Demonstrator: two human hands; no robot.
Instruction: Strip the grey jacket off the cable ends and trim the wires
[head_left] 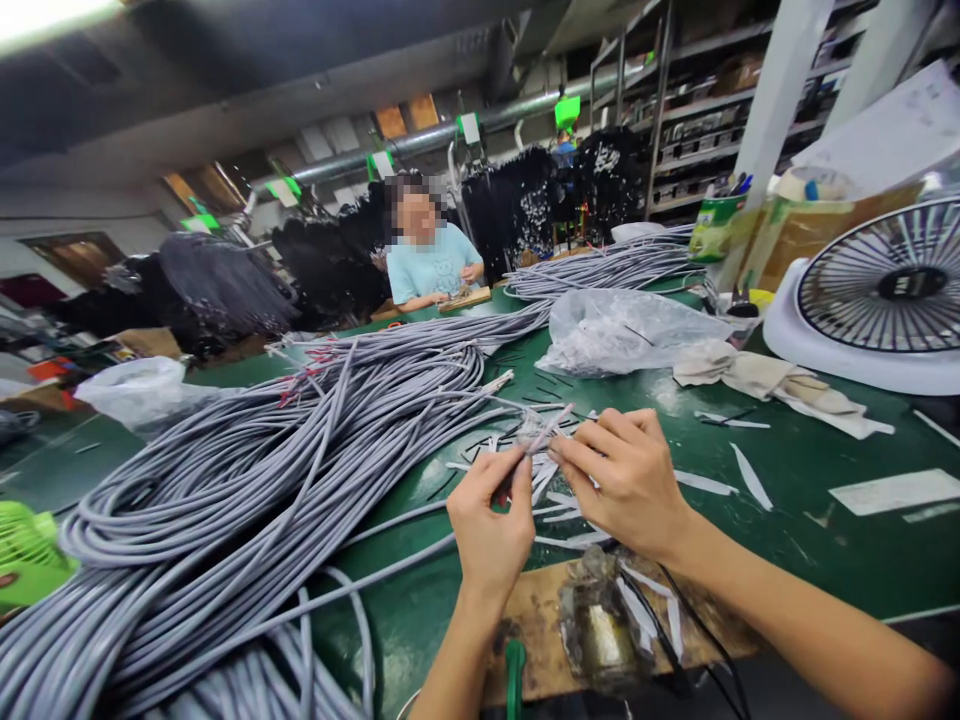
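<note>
My left hand and my right hand meet above the green workbench mat, both pinching the end of a thin grey cable. The fingers hide part of that cable end. To the left, a large heap of grey cables runs under my left wrist. Strips of white sheath lie scattered around my hands. Below them sits a worn wooden board carrying a taped lump with black wires.
A white fan stands at the right, beside a crumpled plastic bag and a beige cloth. A further cable bundle stretches toward a co-worker across the bench. Black hanging bundles and metal shelving fill the background.
</note>
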